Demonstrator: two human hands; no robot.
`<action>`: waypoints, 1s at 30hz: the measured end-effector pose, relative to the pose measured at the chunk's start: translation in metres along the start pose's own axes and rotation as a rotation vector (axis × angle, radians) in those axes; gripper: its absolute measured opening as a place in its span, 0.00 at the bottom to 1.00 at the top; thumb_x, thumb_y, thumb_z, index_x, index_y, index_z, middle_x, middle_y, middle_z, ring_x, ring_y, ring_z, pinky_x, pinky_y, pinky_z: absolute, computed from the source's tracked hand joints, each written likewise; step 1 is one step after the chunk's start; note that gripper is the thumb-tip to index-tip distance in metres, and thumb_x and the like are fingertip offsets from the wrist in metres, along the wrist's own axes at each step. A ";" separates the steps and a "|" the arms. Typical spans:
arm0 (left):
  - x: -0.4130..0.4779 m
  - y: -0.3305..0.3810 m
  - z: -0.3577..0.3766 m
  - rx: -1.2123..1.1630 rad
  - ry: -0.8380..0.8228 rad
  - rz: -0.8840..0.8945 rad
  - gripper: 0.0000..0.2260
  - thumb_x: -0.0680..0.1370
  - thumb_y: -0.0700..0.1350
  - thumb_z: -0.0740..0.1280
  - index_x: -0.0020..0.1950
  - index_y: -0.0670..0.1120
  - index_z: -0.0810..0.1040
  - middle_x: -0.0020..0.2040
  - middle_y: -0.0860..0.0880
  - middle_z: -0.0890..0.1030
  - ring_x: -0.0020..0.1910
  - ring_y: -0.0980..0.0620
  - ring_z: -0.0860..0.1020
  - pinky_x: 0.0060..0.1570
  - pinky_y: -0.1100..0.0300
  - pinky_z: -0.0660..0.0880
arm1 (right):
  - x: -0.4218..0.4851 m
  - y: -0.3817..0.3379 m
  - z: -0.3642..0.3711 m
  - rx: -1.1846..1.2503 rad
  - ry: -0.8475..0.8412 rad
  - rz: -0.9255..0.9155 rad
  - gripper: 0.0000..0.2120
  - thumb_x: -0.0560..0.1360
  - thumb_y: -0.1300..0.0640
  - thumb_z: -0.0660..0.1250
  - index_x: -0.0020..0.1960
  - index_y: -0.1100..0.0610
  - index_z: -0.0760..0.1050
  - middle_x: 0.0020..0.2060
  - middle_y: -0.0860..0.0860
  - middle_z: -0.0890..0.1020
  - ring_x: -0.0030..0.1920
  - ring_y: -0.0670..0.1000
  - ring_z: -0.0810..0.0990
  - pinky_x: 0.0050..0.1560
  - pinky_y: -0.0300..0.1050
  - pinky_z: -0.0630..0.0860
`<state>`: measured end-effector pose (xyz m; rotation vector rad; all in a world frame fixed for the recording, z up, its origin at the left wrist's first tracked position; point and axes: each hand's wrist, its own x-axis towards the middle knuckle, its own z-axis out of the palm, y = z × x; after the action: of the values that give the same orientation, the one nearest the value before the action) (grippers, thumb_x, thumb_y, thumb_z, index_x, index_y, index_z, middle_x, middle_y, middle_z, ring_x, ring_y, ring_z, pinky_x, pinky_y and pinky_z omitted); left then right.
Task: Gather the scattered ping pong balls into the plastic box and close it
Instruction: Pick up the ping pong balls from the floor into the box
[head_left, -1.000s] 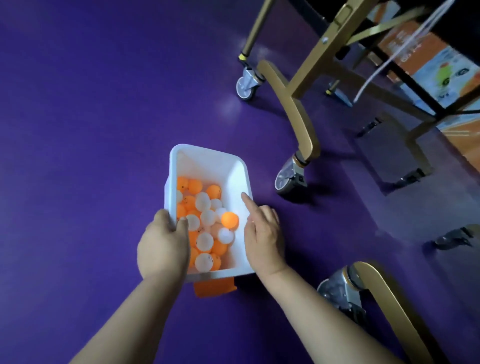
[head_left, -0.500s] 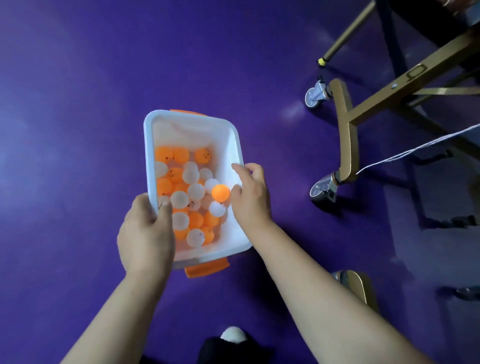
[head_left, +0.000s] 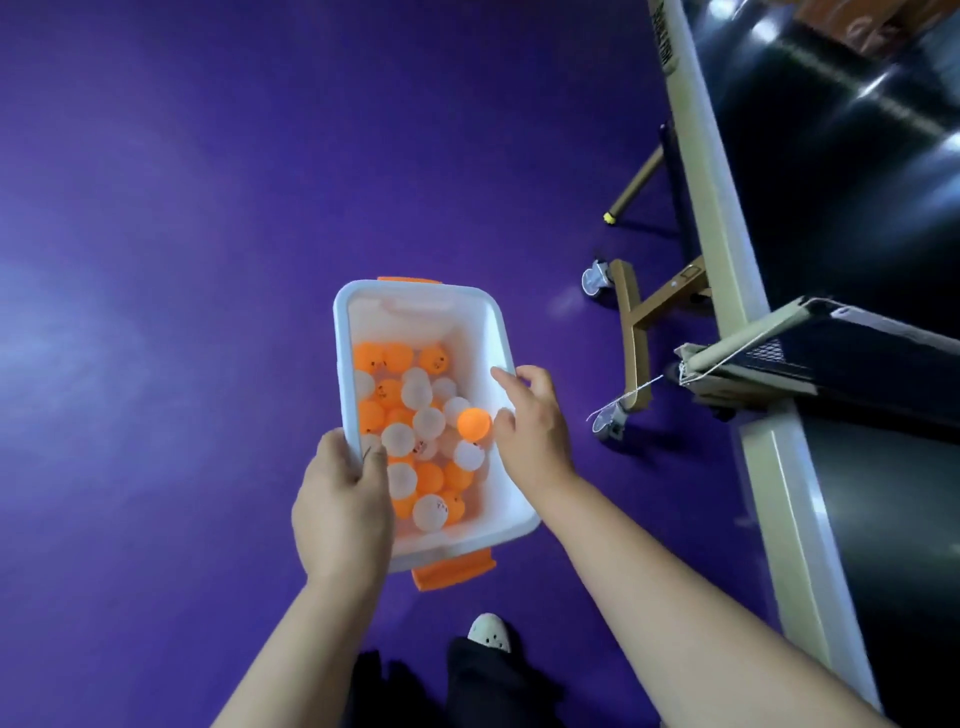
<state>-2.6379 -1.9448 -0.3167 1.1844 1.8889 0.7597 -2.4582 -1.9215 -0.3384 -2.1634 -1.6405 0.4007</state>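
Note:
A white plastic box (head_left: 496, 332) with orange latches hangs above the purple floor, held at both long sides. Several orange and white ping pong balls (head_left: 415, 426) lie inside it, and one bright orange ball (head_left: 474, 424) sits on top near the right wall. My left hand (head_left: 343, 512) grips the left rim with the thumb inside. My right hand (head_left: 530, 426) clasps the right rim, index finger stretched along the edge. The box has no lid on it, and no lid is in view.
A ping pong table (head_left: 841, 208) with a cream edge and its net post (head_left: 737, 358) runs along the right. Its gold wheeled legs (head_left: 631, 332) stand just right of the box. My shoe (head_left: 489, 631) and dark trouser legs show at the bottom.
The box has risen off the floor and the view has lifted with it; the table top now shows at the right. Both hands keep the same grip on the rims.

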 end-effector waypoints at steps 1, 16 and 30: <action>-0.007 0.017 -0.014 0.004 -0.011 0.020 0.12 0.78 0.49 0.61 0.39 0.45 0.65 0.33 0.48 0.71 0.32 0.52 0.69 0.28 0.58 0.62 | -0.004 -0.010 -0.020 0.008 0.016 -0.003 0.22 0.74 0.68 0.59 0.67 0.56 0.72 0.63 0.57 0.70 0.54 0.58 0.76 0.47 0.47 0.72; -0.108 0.189 -0.061 -0.064 -0.325 0.325 0.17 0.76 0.46 0.65 0.34 0.45 0.59 0.29 0.50 0.64 0.28 0.51 0.63 0.29 0.56 0.62 | -0.081 -0.013 -0.249 0.163 0.410 0.169 0.30 0.71 0.71 0.62 0.70 0.51 0.69 0.64 0.48 0.66 0.63 0.42 0.68 0.58 0.34 0.66; -0.233 0.281 0.094 0.109 -0.707 0.573 0.06 0.76 0.48 0.65 0.43 0.46 0.73 0.35 0.49 0.78 0.35 0.51 0.75 0.31 0.58 0.68 | -0.187 0.150 -0.368 0.241 0.605 0.573 0.32 0.71 0.71 0.61 0.73 0.52 0.63 0.62 0.49 0.67 0.54 0.37 0.65 0.48 0.16 0.61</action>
<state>-2.3652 -2.0402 -0.0745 1.8059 1.0226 0.4272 -2.2157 -2.1869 -0.0870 -2.2324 -0.6133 0.0669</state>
